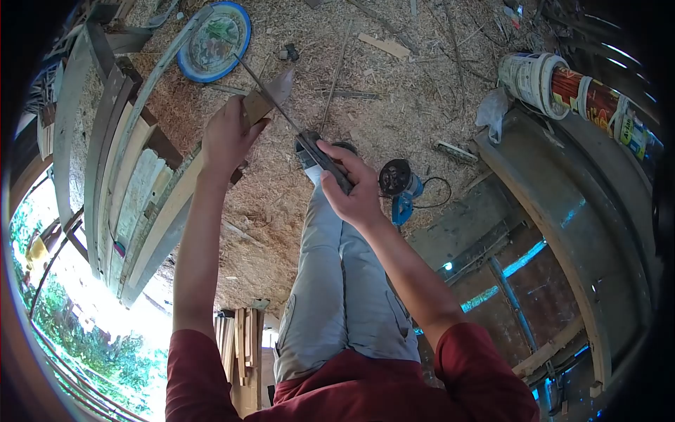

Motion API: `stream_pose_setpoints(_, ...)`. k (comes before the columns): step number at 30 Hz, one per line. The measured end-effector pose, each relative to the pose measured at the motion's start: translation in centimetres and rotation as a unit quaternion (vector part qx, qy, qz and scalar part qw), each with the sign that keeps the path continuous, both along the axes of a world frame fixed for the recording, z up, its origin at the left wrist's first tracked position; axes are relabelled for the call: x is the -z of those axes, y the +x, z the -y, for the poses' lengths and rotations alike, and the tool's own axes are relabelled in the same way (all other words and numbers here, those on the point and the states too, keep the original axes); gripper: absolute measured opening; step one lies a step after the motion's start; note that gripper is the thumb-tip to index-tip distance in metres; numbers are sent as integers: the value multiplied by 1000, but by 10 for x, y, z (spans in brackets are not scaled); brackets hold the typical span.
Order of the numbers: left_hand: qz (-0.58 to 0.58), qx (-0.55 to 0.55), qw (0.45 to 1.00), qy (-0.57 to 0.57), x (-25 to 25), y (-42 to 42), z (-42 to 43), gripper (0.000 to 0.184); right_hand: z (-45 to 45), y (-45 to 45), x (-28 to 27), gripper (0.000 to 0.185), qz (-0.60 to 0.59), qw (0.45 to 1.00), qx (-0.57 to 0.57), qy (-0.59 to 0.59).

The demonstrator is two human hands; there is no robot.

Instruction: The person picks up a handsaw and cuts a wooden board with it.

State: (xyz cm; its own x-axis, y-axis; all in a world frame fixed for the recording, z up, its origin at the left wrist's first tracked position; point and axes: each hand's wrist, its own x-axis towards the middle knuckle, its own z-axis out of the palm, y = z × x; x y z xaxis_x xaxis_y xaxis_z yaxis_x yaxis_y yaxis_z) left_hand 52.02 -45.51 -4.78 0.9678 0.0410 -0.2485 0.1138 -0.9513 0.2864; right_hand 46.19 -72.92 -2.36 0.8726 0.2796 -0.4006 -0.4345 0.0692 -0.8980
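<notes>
My left hand (228,137) is wrapped round a small piece of wood (257,107), whose pale pointed end (280,87) sticks out up and to the right. My right hand (354,184) grips the dark handle (323,163) of a long thin tool. The tool's narrow metal shaft (271,96) runs up and left from the handle, across the wood by my left hand. Whether the shaft touches the wood I cannot tell. Below the handle are my legs in grey trousers (316,274).
Wood shavings (394,105) cover the ground. A blue-rimmed round basin (242,35) lies at the upper left, beside curved boards (130,162). A blue power tool (402,204) with a cable rests right of my right hand. Buckets (531,81) and curved panels (555,204) are at the right.
</notes>
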Motion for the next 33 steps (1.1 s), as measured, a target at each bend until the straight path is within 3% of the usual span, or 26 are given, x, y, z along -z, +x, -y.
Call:
stream_pose_setpoints(15,-35,6,999,9,3,-2,-5,59,0,-10,8,49,-11,1000,9,15)
stream_pose_setpoints(33,29,41,999,-3,19,-9,-15,60,15,-8,13,47,10,1000,-17,21)
